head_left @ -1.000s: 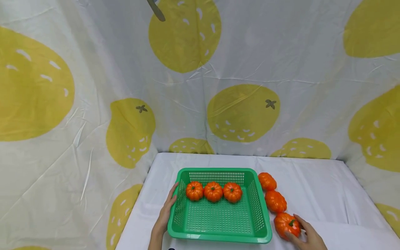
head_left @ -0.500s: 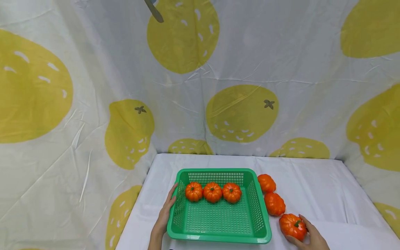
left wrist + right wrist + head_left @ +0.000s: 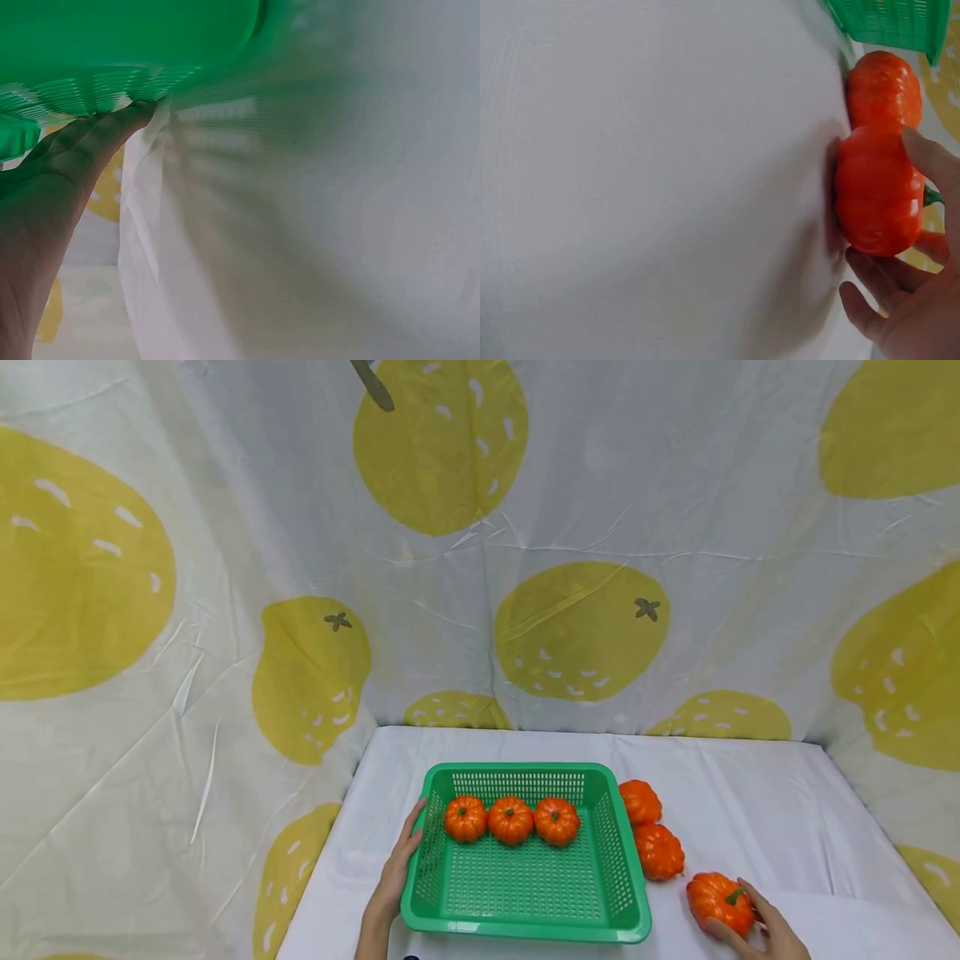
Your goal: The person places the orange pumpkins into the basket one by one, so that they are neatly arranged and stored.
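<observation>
Pumpkin (image 3: pixel 720 902) lies on white tablecloth (image 3: pixel 750 802) at approx 4 o'clock of green basket (image 3: pixel 528 922), clear of its rim; our right hand (image 3: pixel 765 931) cups it, fingers curled round far side & thumb at near side, stem pointing towards the palm; wrist view confirms fingers (image 3: pixel 930 161) wrapped over the fruit, w/ a second pumpkin just behind it. Our left hand (image 3: pixel 393 881) lies flat vs basket's 9 o'clock wall, fingers straight & together, tips up near the rim; left wrist view shows fingertips (image 3: pixel 131 116) touching the mesh. Inside basket, 3 small pumpkins (image 3: pixel 511 820) in a row along the 12 o'clock wall, touching each other. Outside, 2 more pumpkins (image 3: pixel 648 827) at 3 o'clock, just beside basket wall, touching one another. Lemon-print curtain (image 3: pixel 480 568) behind.
</observation>
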`<move>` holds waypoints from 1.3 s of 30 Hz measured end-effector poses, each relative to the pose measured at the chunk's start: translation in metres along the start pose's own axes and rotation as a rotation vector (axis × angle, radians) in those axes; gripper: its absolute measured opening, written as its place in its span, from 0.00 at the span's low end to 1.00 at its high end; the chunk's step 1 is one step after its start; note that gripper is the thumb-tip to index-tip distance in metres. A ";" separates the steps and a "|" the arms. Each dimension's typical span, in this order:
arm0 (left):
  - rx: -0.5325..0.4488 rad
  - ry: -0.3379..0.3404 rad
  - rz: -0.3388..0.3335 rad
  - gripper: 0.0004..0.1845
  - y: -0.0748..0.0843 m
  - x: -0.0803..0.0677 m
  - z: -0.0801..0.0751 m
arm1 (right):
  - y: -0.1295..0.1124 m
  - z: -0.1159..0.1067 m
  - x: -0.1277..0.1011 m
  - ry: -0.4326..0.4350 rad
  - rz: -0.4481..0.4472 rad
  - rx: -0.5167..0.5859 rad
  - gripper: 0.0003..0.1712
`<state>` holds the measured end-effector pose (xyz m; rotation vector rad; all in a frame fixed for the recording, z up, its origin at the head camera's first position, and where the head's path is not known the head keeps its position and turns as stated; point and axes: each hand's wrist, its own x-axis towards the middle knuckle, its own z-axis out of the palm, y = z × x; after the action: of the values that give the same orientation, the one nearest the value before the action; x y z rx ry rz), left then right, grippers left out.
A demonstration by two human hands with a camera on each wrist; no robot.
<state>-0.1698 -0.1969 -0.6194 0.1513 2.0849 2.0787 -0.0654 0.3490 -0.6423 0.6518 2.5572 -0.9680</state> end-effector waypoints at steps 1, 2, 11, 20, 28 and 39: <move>0.002 0.003 0.000 0.28 0.000 0.000 0.000 | 0.002 0.000 0.000 0.005 -0.001 0.002 0.76; 0.003 0.002 0.000 0.28 0.000 0.001 0.000 | 0.003 0.000 0.001 0.012 0.001 0.009 0.76; 0.006 0.008 -0.011 0.28 0.000 0.000 0.001 | -0.001 -0.001 0.001 0.016 0.010 0.109 0.76; 0.004 0.005 -0.010 0.28 0.000 0.000 0.001 | -0.059 -0.020 -0.013 0.135 -0.203 0.178 0.62; 0.003 0.004 -0.016 0.29 0.000 -0.001 0.000 | -0.119 -0.021 -0.025 0.274 -0.467 0.207 0.51; 0.000 -0.003 -0.017 0.29 0.000 0.000 0.000 | -0.181 0.006 -0.031 0.195 -0.693 0.276 0.46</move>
<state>-0.1693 -0.1967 -0.6190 0.1360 2.0776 2.0677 -0.1328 0.2159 -0.5357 -0.1222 2.9076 -1.5532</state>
